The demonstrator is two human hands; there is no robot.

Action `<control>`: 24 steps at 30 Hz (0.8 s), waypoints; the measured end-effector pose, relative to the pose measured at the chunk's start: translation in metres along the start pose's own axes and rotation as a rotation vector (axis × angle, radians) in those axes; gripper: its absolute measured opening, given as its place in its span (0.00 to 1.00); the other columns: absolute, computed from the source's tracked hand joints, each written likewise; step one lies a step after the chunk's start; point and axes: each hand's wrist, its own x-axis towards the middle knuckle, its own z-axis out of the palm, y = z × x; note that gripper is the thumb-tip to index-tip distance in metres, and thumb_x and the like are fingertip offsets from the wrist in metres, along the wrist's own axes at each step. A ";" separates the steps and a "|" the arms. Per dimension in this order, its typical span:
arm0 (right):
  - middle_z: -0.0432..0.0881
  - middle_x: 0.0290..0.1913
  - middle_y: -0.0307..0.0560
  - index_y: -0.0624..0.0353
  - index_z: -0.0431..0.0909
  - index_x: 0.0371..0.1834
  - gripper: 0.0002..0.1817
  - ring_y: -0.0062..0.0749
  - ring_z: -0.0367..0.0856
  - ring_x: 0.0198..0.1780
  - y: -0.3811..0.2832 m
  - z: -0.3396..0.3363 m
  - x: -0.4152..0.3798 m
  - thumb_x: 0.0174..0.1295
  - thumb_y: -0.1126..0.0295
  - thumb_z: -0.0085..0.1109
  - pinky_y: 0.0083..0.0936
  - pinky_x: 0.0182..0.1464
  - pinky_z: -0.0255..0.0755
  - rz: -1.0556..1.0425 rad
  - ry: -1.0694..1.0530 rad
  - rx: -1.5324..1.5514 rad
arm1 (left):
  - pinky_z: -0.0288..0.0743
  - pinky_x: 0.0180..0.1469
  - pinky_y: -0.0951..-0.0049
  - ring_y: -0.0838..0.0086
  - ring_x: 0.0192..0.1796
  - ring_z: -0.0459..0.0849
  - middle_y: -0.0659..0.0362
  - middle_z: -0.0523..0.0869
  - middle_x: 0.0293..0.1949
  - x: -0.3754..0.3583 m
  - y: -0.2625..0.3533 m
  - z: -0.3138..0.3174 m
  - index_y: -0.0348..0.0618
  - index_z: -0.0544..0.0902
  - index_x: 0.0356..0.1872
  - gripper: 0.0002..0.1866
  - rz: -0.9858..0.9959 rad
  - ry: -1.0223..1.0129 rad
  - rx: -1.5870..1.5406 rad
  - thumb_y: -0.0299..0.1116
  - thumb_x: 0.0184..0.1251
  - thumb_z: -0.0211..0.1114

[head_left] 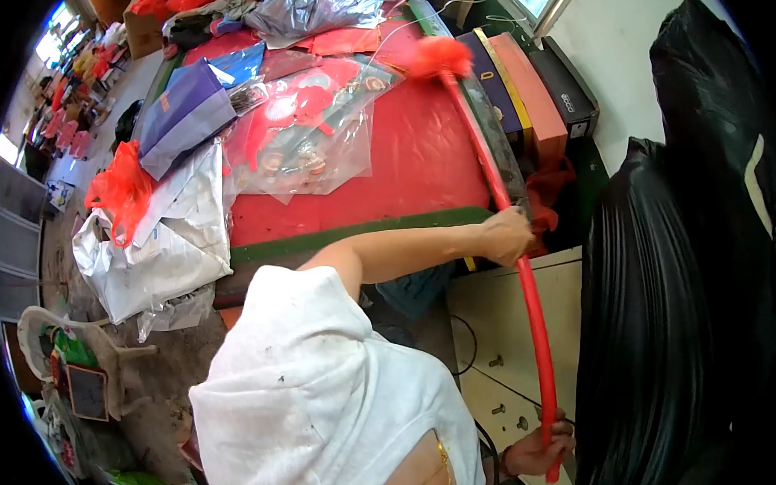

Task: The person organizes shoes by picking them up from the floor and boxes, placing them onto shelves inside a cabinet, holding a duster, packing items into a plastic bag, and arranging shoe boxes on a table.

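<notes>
A long red stick with a bushy red head point(439, 59), like a duster, slants over the right edge of a red-topped table point(434, 150). Midway along the stick point(535, 320), my left hand point(508, 236) is wrapped round it, its arm stretched across from the left. At the lower end, my right hand point(541, 449) grips it low by the cream cabinet point(478, 365). The bushy head is blurred and seems to touch the tabletop near its edge. Left of it on the table lies a clear plastic bag point(344, 147) with pink cut-out shapes inside.
Paper bags, among them a purple one point(183, 120), a red plastic bag point(121, 190) and a white sack point(161, 252) crowd the table's left side. Boxes point(530, 98) line its right. Large black bags point(650, 329) stand close on my right. A white chair point(94, 352) is at lower left.
</notes>
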 end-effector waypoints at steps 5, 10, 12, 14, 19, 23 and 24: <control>0.68 0.34 0.42 0.56 0.65 0.29 0.09 0.43 0.66 0.47 0.027 -0.042 -0.016 0.63 0.64 0.43 0.40 0.50 0.62 0.220 0.073 0.245 | 0.62 0.35 0.65 0.63 0.28 0.76 0.57 0.76 0.18 -0.031 0.011 0.002 0.45 0.76 0.18 0.11 -0.059 -0.087 -0.056 0.36 0.27 0.62; 0.68 0.34 0.40 0.54 0.66 0.29 0.07 0.38 0.65 0.47 -0.024 -0.047 0.011 0.61 0.65 0.42 0.37 0.59 0.52 -0.146 -0.214 0.043 | 0.62 0.37 0.66 0.65 0.30 0.76 0.59 0.78 0.21 0.000 0.035 -0.025 0.46 0.77 0.23 0.12 0.025 0.292 -0.044 0.37 0.32 0.61; 0.68 0.33 0.40 0.55 0.66 0.28 0.08 0.35 0.66 0.47 -0.034 -0.025 0.022 0.61 0.65 0.41 0.37 0.56 0.58 -0.130 -0.154 -0.004 | 0.62 0.36 0.67 0.65 0.29 0.77 0.58 0.79 0.20 -0.003 0.038 -0.022 0.46 0.78 0.21 0.10 -0.036 0.122 -0.037 0.37 0.33 0.62; 0.66 0.22 0.43 0.60 0.67 0.29 0.03 0.35 0.71 0.31 -0.034 0.005 0.041 0.56 0.73 0.44 0.40 0.39 0.70 -0.331 -0.062 0.235 | 0.64 0.35 0.68 0.64 0.27 0.78 0.57 0.79 0.18 -0.022 0.039 -0.015 0.46 0.78 0.18 0.09 -0.138 0.127 -0.080 0.37 0.33 0.62; 0.74 0.35 0.48 0.65 0.69 0.29 0.14 0.31 0.70 0.39 0.036 -0.024 0.059 0.61 0.63 0.43 0.28 0.43 0.65 0.351 -0.085 0.106 | 0.69 0.30 0.65 0.62 0.24 0.80 0.56 0.78 0.15 -0.096 0.010 -0.023 0.47 0.78 0.16 0.08 -0.387 -0.033 0.025 0.38 0.34 0.63; 0.75 0.43 0.50 0.57 0.73 0.33 0.07 0.39 0.70 0.52 0.194 0.042 0.001 0.60 0.68 0.46 0.33 0.49 0.67 0.678 -0.263 0.507 | 0.72 0.29 0.63 0.63 0.27 0.81 0.57 0.80 0.19 -0.225 -0.083 0.000 0.49 0.80 0.16 0.09 -0.547 -0.090 0.208 0.40 0.33 0.66; 0.74 0.44 0.50 0.57 0.73 0.35 0.07 0.42 0.69 0.53 0.185 0.081 -0.018 0.59 0.68 0.48 0.35 0.48 0.69 0.720 -0.291 0.603 | 0.71 0.29 0.63 0.64 0.26 0.80 0.58 0.78 0.17 -0.241 -0.092 -0.017 0.50 0.79 0.16 0.08 -0.645 -0.272 0.326 0.39 0.32 0.66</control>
